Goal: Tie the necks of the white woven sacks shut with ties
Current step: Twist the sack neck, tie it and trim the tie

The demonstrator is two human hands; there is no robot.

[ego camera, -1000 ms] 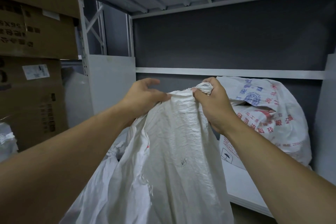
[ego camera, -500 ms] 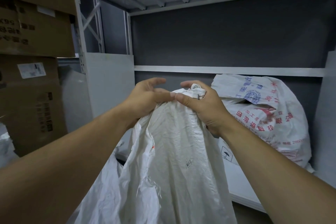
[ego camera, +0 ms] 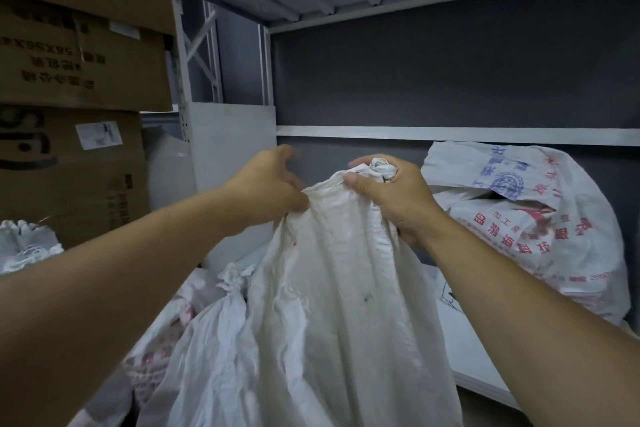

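Head view: right hand clamps the sack's neck

The right hand [ego camera: 391, 198] has fingers and thumb curled tight round the gathered neck [ego camera: 381, 168] of a white sack [ego camera: 329, 305]. A crumpled tuft of cloth pokes out above the fist. The left hand [ego camera: 268, 189] sits just beside the neck, blurred, with its fingers loosely bent against the fold of cloth. I cannot tell whether it pinches the cloth or only touches it. The sack hangs slack and wrinkled from the right fist, front and centre, before a pale metal shelf [ego camera: 450, 131]. Behind the right wrist a printed sack [ego camera: 536, 246] with red and blue lettering lies on the lower shelf board. Low on the left, beside the hanging cloth, the bunched top of another sack [ego camera: 232, 282] shows. Cardboard boxes [ego camera: 76, 73] are stacked along the left edge.
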